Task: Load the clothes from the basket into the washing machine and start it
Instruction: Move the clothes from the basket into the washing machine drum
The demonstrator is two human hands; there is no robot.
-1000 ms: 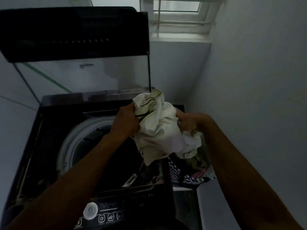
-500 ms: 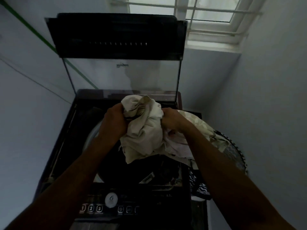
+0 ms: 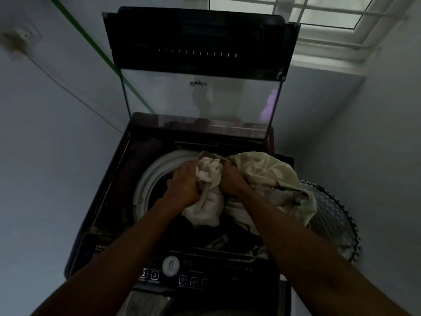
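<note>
A dark top-loading washing machine (image 3: 107, 201) stands in front of me with its glass lid (image 3: 198, 96) raised upright. Both hands hold a bundle of pale cloth (image 3: 209, 197) over the white-rimmed drum (image 3: 145, 179). My left hand (image 3: 184, 185) grips its left side and my right hand (image 3: 232, 181) grips its right side. A greenish patterned cloth (image 3: 278, 179) trails from the bundle over the machine's right edge toward the zigzag-patterned basket (image 3: 330, 215). Dark clothes lie inside the drum under the bundle.
The control panel (image 3: 182, 274) with a white round knob and numbered buttons runs along the machine's near edge. Walls close in at left and right. A window (image 3: 319, 17) sits above the lid. A green line and a cable cross the left wall.
Both hands have lowered the pale bundle from above the machine's right side down and leftward over the drum. My view has shifted left and up, showing more of the lid.
</note>
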